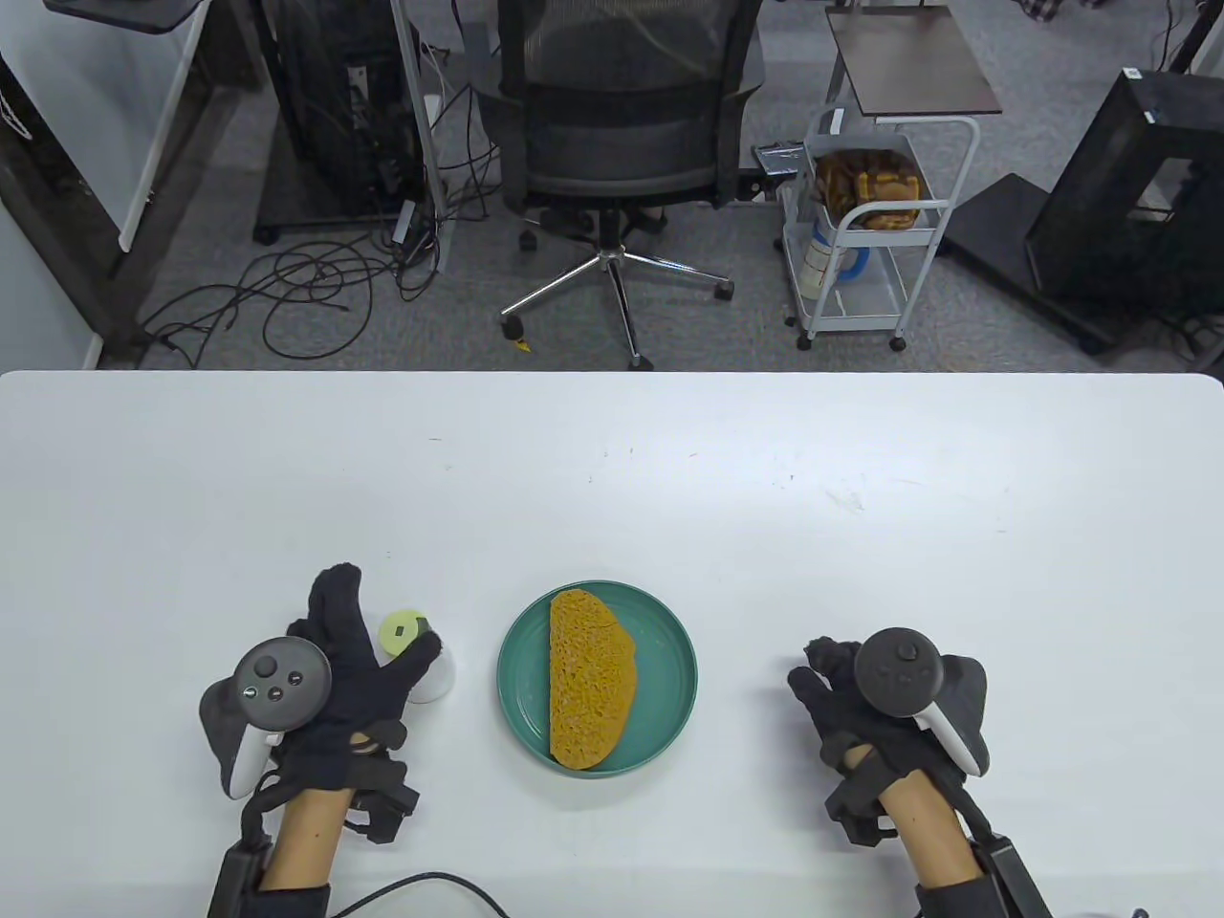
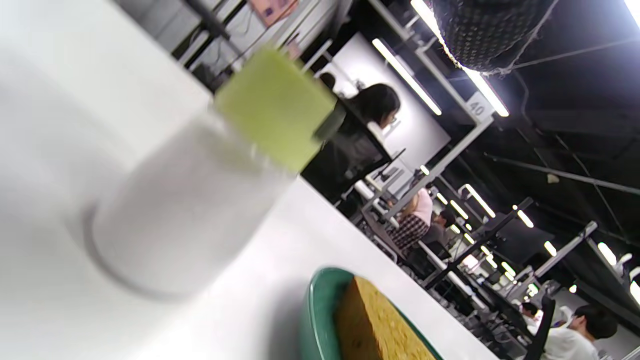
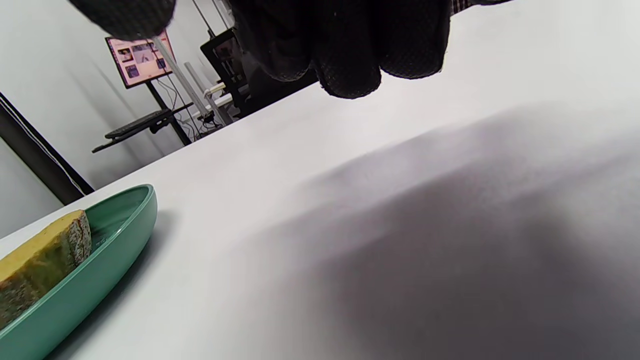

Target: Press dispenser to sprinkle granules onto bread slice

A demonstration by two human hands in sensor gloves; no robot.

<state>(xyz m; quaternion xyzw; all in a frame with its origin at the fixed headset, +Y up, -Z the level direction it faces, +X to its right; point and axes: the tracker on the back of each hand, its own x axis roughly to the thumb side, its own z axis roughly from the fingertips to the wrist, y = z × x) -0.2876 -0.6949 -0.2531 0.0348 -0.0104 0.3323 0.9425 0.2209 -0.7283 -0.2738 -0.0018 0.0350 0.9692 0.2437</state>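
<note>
On the white worktop [image 1: 612, 478], near its front edge, your left hand [image 1: 335, 669] sits just beside the dispenser [image 1: 416, 655], a white cylinder with a pale green cap that stands upright. Your thumb reaches across the dispenser's near side and appears to touch it, while your fingers point away from you along its left side, fairly straight and spread; nothing is curled around the body, so the hand is apart rather than gripping. From the left wrist view the dispenser [image 2: 200, 195] fills the near field, blurred, with open space between it and the lens.

Just to the right of the dispenser lies the green plate [image 1: 669, 660], not touching it. The bread slice [image 1: 588, 684] rests flat on the plate, a long half-oval of golden-brown crumb, its straight edge toward the dispenser side. The right wrist view shows the plate's rim [image 3: 115, 250] and one end of the bread slice [image 3: 40, 255].

Your right hand [image 1: 861, 698] rests well to the right of the plate, fingers loosely curled over the bare worktop and holding nothing.
</note>
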